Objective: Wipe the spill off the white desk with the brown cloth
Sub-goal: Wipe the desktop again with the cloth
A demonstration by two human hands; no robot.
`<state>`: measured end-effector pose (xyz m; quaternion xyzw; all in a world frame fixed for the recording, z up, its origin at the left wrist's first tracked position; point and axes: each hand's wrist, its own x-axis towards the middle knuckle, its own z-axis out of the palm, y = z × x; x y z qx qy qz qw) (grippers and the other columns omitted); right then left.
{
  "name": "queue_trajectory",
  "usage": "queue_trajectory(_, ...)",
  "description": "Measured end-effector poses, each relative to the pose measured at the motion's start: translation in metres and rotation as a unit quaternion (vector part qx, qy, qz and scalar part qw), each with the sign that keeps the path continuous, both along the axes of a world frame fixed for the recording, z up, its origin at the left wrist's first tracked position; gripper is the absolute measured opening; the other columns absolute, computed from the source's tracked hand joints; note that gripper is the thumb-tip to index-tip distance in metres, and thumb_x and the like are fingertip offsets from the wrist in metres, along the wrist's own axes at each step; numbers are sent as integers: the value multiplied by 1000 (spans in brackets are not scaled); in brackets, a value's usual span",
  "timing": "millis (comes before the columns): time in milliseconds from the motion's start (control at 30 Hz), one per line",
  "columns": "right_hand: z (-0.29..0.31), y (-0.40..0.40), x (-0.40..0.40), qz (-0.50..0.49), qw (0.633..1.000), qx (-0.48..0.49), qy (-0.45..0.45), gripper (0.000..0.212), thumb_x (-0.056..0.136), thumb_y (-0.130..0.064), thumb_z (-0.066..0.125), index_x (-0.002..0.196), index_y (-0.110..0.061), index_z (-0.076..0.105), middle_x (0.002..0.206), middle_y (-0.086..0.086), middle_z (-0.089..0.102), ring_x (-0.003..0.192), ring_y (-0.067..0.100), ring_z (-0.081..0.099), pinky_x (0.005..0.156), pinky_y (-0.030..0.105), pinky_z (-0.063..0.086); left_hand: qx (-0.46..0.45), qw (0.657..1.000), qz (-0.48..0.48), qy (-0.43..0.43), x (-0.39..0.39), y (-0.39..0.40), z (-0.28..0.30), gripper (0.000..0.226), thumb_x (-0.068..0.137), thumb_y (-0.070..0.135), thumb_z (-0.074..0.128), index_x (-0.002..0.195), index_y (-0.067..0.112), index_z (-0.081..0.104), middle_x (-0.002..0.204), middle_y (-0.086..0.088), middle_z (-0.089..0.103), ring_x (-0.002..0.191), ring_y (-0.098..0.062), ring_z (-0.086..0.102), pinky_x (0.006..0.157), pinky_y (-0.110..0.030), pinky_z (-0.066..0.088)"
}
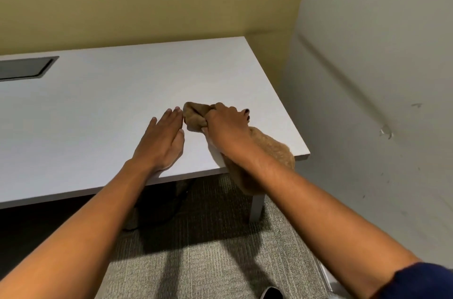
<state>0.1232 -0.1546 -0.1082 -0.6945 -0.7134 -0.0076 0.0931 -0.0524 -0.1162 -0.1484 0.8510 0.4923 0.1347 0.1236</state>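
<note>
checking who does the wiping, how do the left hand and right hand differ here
The left hand lies flat with straight fingers on the white desk and holds nothing; the right hand has curled fingers gripping the brown cloth. The left hand sits just left of the cloth's bunched end; the right hand is on top of the cloth, whose tail hangs over the desk's near edge. Both are bare and rest near the desk's right corner.
</note>
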Motion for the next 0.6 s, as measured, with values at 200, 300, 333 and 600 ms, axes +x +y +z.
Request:
queue_trajectory(200, 1, 34, 43, -76, 996, 35, -29, 22, 97, -21, 58, 116, -16, 68, 118, 5, 58, 107, 29, 56, 73, 38, 40, -3, 1000, 0, -3, -2, 1, 0, 70, 93, 36, 16, 156, 9, 23, 166, -4, 17, 154, -19, 9, 124, -40, 5)
queue_trajectory(300, -2, 38, 49, -73, 996, 41, -32, 20, 97, -23, 56, 108, -14, 70, 113, 6, 60, 102, 30, 58, 69, 35, 32, -11, 1000, 4, 2, 0, 4, 0, 70, 93, 37, 15, 157, 11, 20, 166, -3, 15, 154, -17, 7, 124, -40, 4)
queue_trajectory(333, -3, 36, 49, -67, 997, 36, -27, 21, 97, -25, 55, 108, -14, 70, 113, 7, 60, 102, 31, 58, 70, 35, 31, -13, 1000, 5, 7, 0, 3, -1, 69, 93, 37, 14, 158, 12, 19, 167, -2, 13, 154, -17, 6, 124, -39, 3)
queue_trajectory(600, 8, -14, 45, 19, 998, -45, 49, 31, 96, -42, 57, 114, -21, 71, 122, 5, 62, 109, 28, 60, 85, 35, 43, -10, 1000, 1, 30, 1, 3, 0, 70, 92, 38, 13, 158, 13, 17, 167, -1, 11, 154, -16, 4, 124, -41, 3)
